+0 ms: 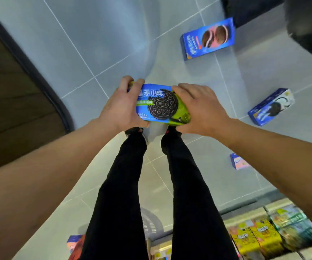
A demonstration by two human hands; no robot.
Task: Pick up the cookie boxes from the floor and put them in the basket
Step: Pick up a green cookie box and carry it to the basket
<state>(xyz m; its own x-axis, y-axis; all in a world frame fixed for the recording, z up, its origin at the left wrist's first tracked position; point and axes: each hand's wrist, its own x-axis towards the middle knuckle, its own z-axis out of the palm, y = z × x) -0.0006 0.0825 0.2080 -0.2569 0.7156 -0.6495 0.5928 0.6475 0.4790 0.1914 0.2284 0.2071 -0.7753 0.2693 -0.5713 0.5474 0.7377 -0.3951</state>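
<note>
Grey floor tiles (87, 40) of a shop aisle are stretching out beneath a person who is standing over scattered cookie boxes. Both hands are gripping a blue-and-green cookie box (160, 104) in mid-air above the shoes: the left hand (122, 107) is wrapping its fingers over the box's left end, and the right hand (202, 107) is clasping the green right end, thumb tucked underneath. Three more boxes are lying on the tiles to the right: a blue box with pink-filled cookies (207, 39) farthest off, a blue-and-white box (271, 106) nearer, and a small pink-sided box (238, 162) partly hidden behind the right forearm. Stocked shelves (263, 233) are showing at the lower right, and a grey slotted object (151, 222) that may be the basket is sitting between the legs, though it is too hidden to tell. Judging from this, the risk is lying in the turn toward the basket: reaching behind without seeing it could be sending the box past the rim, and a step backward could be landing on a red-and-blue package (75, 244) lying just behind the left leg.
</note>
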